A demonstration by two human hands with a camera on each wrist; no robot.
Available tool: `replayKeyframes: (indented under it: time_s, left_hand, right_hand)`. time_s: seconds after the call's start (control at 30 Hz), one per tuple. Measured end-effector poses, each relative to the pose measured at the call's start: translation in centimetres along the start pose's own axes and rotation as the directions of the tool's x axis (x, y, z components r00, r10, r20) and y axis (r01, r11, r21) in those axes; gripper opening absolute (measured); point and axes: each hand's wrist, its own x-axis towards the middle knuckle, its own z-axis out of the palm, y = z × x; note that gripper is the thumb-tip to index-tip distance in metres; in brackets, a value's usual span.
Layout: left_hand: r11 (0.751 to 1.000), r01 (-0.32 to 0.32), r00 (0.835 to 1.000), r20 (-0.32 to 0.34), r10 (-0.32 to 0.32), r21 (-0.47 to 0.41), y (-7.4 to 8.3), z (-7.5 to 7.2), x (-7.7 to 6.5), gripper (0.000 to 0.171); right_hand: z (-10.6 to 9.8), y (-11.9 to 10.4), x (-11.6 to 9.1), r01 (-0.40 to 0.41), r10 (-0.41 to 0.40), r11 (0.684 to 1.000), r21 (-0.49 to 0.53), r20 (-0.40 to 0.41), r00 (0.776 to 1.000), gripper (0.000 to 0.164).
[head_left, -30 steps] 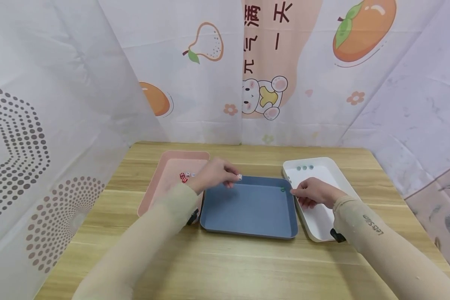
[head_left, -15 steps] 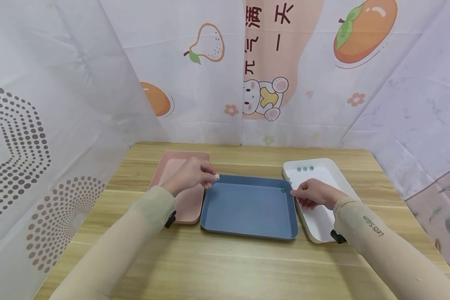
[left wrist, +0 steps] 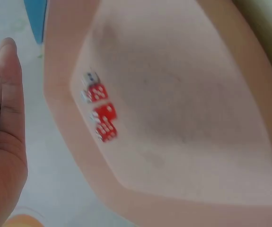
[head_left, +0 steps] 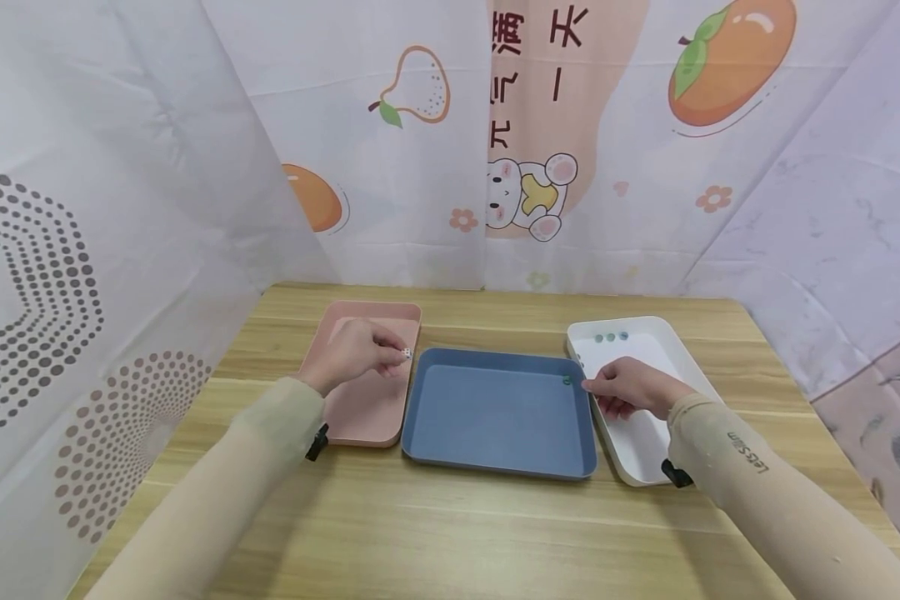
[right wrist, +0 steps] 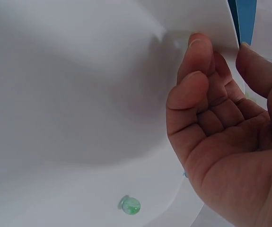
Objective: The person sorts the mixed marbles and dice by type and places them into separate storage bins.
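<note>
My left hand (head_left: 351, 354) is over the pink tray (head_left: 367, 429) and pinches a white die (head_left: 407, 353) between thumb and fingers. In the left wrist view the hand (left wrist: 8, 123) stands at the left edge and the held die is hidden; red dice (left wrist: 106, 111) and white dice (left wrist: 91, 77) lie along one side of the pink tray. My right hand (head_left: 630, 388) holds the near-side rim of the white tray (head_left: 686, 354). In the right wrist view its fingers curl inside the wall, with the thumb on the outer side. A green glass marble (right wrist: 130, 205) lies in that tray.
Between the two outer trays sits a blue tray (head_left: 502, 417) with a small green marble (head_left: 567, 380) near its right back corner. Several marbles (head_left: 611, 337) line the back of the white tray. A patterned curtain (head_left: 420, 250) hangs behind the wooden table (head_left: 465, 533).
My left hand has moved left, from above the blue tray to above the pink tray, with the white die still pinched. The right hand has stayed at the white tray's rim.
</note>
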Motion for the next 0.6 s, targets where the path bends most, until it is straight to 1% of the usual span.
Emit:
replayKeyframes:
  time_s: [0.07, 0.13, 0.27, 0.5, 0.6]
  left_hand:
    - [0.999, 0.020, 1.000, -0.009, -0.021, -0.046, -0.4, -0.3, 0.0, 0.010]
    - [0.996, 0.028, 1.000, -0.004, -0.029, -0.085, -0.9, -0.7, 0.0, 0.011]
    - [0.993, 0.043, 0.999, -0.002, -0.043, -0.108, -2.0, -1.3, 0.2, 0.016]
    - [0.992, 0.093, 0.995, -0.021, -0.095, -0.085, -4.1, -2.4, 0.2, 0.019]
    - [0.992, 0.101, 0.994, -0.024, -0.103, -0.076, -4.9, -2.7, 0.2, 0.020]
  right_hand:
    - [0.0, 0.0, 0.0, 0.002, -0.002, 1.000, -0.002, 0.000, 1.000, 0.031]
    - [0.0, 0.0, 0.0, 0.004, -0.004, 1.000, -0.006, 0.000, 1.000, 0.031]
    - [0.1, 0.1, 0.1, -0.002, 0.002, 1.000, -0.005, -0.006, 1.000, 0.031]
    - [0.0, 0.0, 0.0, -0.015, 0.015, 1.000, -0.009, -0.005, 1.000, 0.031]
    - [0.1, 0.0, 0.0, -0.020, 0.020, 1.000, -0.005, -0.003, 1.000, 0.031]
